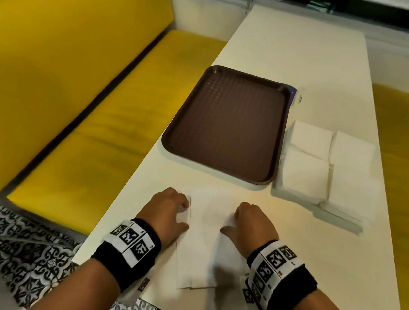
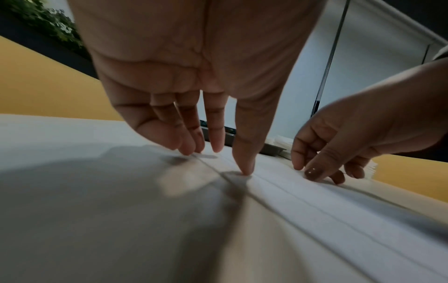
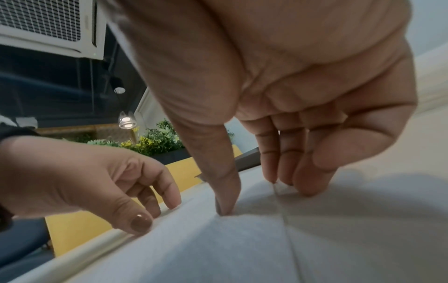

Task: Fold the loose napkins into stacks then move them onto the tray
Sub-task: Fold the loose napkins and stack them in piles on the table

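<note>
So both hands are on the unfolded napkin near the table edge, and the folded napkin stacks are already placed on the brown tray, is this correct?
Not quite. The brown tray holds nothing; the folded napkin stacks sit on the table just to its right, as the head view shows. The rest is right: the left hand and right hand are on the unfolded napkin near the table edge.

A long white table (image 1: 299, 63) runs away toward a window (image 1: 345, 2). Left of the table stands a yellow booth bench (image 1: 66, 73), right of it another yellow seat (image 1: 405, 143). Patterned black-and-white floor tiles (image 1: 31, 257) lie below the table's near left corner. A ceiling air-conditioning unit (image 3: 48, 24) and green plants (image 3: 155, 141) show in the right wrist view.
</note>
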Tool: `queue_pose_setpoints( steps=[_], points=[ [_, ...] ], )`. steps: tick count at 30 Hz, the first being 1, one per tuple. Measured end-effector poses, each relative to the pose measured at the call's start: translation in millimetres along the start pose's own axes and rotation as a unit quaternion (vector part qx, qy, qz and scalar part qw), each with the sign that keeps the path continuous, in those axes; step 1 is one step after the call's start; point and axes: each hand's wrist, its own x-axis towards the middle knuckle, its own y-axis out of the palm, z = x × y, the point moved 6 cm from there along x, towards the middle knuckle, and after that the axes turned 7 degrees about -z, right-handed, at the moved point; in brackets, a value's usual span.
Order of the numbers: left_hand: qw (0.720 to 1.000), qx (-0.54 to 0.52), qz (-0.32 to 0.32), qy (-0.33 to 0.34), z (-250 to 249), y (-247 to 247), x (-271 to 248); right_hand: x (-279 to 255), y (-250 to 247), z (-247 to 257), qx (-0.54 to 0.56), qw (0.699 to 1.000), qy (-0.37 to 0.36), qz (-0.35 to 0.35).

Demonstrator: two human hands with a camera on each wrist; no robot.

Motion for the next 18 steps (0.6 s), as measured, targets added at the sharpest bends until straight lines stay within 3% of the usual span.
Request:
queue_pose_setpoints(
  steps=[6, 11, 16, 18],
  points=[
    [1.000, 0.009, -0.002, 0.017, 1, 1, 2, -2, 3, 1, 0.035, 0.999, 0.013, 0.010],
    [1.000, 0.009, -0.001, 0.017, 1, 1, 3, -4, -7, -14, 0.122, 0.991, 0.041, -0.035],
    [0.999, 0.019, 0.003, 0.026, -3, -2, 2, -8, -22, -37, 0.289, 0.951, 0.085, -0.062],
    [0.999, 0.009, -0.036, 0.038, -9, -11, 1, -11, -27, -43, 0.362, 0.926, 0.090, -0.062]
  ],
)
